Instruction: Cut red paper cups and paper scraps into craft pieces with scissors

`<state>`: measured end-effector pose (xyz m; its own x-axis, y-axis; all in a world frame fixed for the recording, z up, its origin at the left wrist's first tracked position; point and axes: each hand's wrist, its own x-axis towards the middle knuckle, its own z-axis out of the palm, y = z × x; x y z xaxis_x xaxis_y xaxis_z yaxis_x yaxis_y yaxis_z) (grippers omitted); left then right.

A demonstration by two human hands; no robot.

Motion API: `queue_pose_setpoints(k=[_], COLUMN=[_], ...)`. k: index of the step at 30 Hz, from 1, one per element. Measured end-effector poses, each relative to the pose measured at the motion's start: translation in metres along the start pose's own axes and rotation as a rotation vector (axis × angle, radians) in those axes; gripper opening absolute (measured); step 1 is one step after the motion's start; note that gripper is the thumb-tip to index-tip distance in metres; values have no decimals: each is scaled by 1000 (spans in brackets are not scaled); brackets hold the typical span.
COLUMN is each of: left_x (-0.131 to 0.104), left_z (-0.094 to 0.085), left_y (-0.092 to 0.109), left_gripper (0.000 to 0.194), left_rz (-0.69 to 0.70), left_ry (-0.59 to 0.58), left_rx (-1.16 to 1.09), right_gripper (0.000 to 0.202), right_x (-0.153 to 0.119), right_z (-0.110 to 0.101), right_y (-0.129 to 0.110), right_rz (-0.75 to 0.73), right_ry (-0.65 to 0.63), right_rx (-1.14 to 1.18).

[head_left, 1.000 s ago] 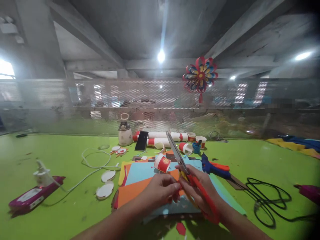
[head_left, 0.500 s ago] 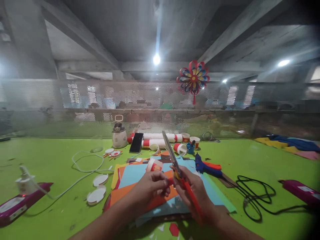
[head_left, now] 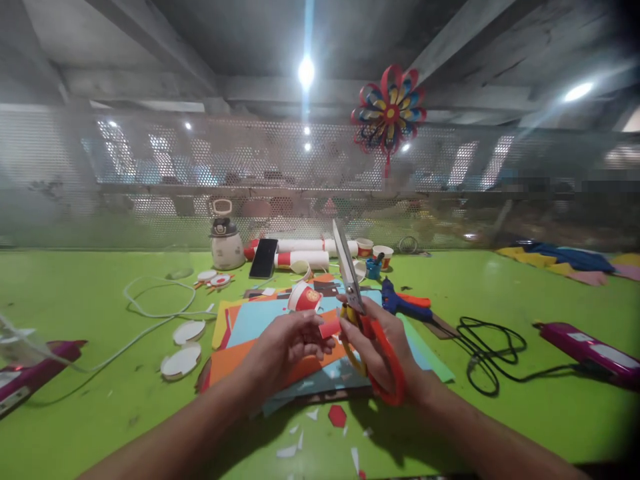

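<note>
My right hand [head_left: 383, 340] is closed round scissors [head_left: 347, 267] with red and yellow handles, their blades pointing up and away from me. A small piece of red paper [head_left: 329, 327] sits between my hands. The thumb and finger of my left hand [head_left: 295, 337] are at its left edge, the other fingers loosely curled; its right edge meets my right fingertips. Below my hands lies a stack of coloured paper sheets [head_left: 250, 323], blue and orange among them. Just beyond my left hand, a red and white paper cup [head_left: 304, 298] lies tilted on the stack.
A blue glue gun [head_left: 400, 301] and its black cable [head_left: 493, 353] lie right. A red hexagon [head_left: 337, 416] and white scraps rest in front. White discs [head_left: 181, 360], a white cable, a phone [head_left: 263, 259], a bottle [head_left: 226, 245] and paper tubes [head_left: 303, 260] surround the stack. Power strips flank both sides.
The view has tipped downward, so the table's things appear higher. The scissors have turned, showing their handle loops more. My hands have moved slightly apart, and the red paper shows more clearly between them.
</note>
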<state>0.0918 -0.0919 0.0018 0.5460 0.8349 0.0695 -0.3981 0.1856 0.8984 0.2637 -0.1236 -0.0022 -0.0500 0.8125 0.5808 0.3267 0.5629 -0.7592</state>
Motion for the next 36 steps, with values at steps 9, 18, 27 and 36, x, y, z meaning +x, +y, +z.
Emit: queue_pose_setpoints(k=[9, 18, 27, 36], left_x=[-1, 0, -1, -5], left_z=[3, -10, -8, 0], left_y=[-5, 30, 46, 44], left_gripper=[16, 13, 14, 13], left_rz=[57, 234, 250, 239], left_ry=[84, 183, 268, 302], left_rx=[131, 50, -16, 17], right_gripper=[25, 28, 27, 33], right_x=[-6, 5, -5, -9], right_z=[3, -6, -5, -1], right_y=[-9, -13, -23, -10], right_rz=[6, 147, 131, 165], right_ry=[66, -117, -336, -436], right_rx=[-4, -14, -92, -134])
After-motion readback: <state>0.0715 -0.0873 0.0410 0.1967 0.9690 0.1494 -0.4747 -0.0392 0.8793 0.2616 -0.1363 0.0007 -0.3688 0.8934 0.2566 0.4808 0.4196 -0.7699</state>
